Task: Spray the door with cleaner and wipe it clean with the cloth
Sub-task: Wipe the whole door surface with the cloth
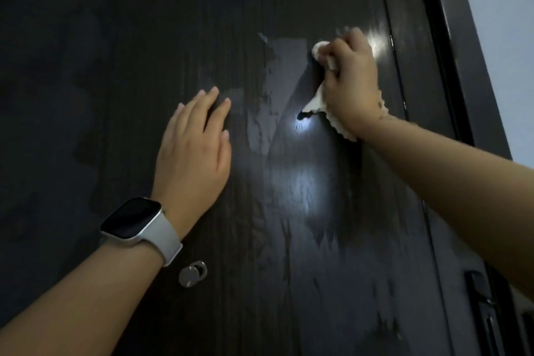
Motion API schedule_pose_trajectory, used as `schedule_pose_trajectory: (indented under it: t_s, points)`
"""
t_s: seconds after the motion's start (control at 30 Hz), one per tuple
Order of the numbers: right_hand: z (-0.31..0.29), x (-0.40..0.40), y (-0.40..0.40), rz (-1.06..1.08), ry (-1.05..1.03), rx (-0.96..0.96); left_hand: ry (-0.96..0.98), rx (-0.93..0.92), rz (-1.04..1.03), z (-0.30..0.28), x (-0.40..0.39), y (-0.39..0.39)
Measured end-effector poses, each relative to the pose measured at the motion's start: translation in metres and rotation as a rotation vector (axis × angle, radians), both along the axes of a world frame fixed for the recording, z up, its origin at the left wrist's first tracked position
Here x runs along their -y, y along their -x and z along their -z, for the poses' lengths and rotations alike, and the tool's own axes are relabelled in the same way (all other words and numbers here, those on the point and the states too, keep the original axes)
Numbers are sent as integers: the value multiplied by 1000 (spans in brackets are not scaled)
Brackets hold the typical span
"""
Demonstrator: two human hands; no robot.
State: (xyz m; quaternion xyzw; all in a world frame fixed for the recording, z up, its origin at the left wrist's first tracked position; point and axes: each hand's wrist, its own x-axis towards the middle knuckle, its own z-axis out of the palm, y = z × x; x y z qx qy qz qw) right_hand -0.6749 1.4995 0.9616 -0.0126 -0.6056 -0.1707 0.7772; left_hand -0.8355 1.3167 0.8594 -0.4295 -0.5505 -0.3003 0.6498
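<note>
Dark door was wet-streaked, wiping unfinished; right hand gripped cloth, left hand pressed flat.

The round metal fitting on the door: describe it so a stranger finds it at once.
Start at the dark door and drop below the left hand, past the watch. The round metal fitting sits beside that forearm, the only small shiny silver disc on the panel.

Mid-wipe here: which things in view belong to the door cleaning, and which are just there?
Job:
- door, wet streaks on it
- cloth, gripped by right hand
- left hand, flat on the door

Just there:
- watch on left wrist
- peephole cover
- lock
- frame
- wall

No spray bottle in view.
</note>
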Motion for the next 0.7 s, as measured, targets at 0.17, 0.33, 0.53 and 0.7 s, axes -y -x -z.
schedule_pose_trajectory:
  t_s: [0.17,0.33,0.53,0.7]
  points:
    - [71,40,28,3,-291,326,-16,-15,-19,3,0,6]
    - [84,36,17,88,-548,603,-23,-36,-8,4,0,8]
    - [-40,16,12,7,-18,-1,-19,-43,2,4,0,8]
    - [-16,45,40,-17,-149,70,-19,-44,-7,4,0,8]
